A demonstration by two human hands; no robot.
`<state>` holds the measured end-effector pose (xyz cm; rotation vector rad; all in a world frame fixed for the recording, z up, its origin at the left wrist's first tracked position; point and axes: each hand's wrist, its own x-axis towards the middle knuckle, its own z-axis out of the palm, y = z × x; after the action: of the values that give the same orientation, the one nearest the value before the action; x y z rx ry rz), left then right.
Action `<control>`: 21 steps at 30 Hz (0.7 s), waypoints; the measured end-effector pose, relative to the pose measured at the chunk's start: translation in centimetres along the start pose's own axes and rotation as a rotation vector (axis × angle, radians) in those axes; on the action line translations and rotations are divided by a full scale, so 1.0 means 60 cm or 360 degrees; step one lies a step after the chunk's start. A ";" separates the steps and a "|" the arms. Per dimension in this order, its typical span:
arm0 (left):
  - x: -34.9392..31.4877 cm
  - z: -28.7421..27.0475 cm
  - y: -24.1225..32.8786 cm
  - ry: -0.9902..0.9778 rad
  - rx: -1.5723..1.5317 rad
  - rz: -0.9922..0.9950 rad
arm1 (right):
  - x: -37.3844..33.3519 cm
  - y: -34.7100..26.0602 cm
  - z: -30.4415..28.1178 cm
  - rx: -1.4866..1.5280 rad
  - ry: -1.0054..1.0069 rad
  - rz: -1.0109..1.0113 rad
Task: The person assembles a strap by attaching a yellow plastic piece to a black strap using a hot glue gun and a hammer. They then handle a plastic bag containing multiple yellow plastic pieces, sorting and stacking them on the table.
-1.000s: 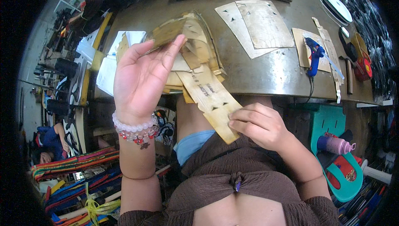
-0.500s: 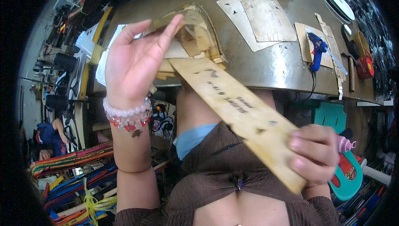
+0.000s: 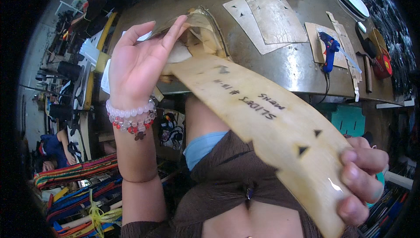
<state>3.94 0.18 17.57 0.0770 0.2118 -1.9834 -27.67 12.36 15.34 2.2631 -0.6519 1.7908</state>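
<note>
My right hand [image 3: 363, 179] grips the near end of a long, yellowed pattern template [image 3: 249, 106]. The template carries dark handwriting, small triangular cut-outs and notched edges, and it bows slightly along its length. Its far end reaches a loose pile of similar yellowed templates [image 3: 208, 34] at the table's near edge. Beside that pile I hold up my left hand [image 3: 140, 63], palm showing and fingers stretched out, with nothing seen in it. Part of the pile is hidden behind this hand. Beaded bracelets [image 3: 131, 117] circle my left wrist.
Pale template sheets [image 3: 275, 21] lie on the brown table [image 3: 183, 10]. A blue glue gun [image 3: 329, 50] rests on card at the right, near a hammer [image 3: 367, 71] and a white reel [image 3: 351, 1]. A green stool [image 3: 345, 120] stands below; colourful straps [image 3: 74, 172] are stacked lower left.
My right hand has moved right and closer with the template, which now shows its face more fully and bends more. My left hand stays nearly where it was, still open.
</note>
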 end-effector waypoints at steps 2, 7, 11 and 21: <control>-0.002 0.000 0.002 0.0034 0.0009 0.0011 | 0.011 -0.004 0.009 0.0067 -0.0060 0.0086; 0.004 0.004 0.002 0.0052 0.0015 -0.0006 | 0.007 0.033 0.107 0.0087 -0.0369 0.0050; 0.006 0.003 -0.010 0.0089 0.0043 0.0049 | -0.047 0.088 0.255 0.0014 -0.0392 -0.0011; 0.009 0.001 -0.001 0.0083 -0.0016 0.0080 | 0.007 0.120 0.344 -0.0053 -0.1041 -0.0079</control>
<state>3.66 -0.26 17.55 0.1262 0.2511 -1.9318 -12.67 -2.45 9.56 2.8089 -0.6984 0.9786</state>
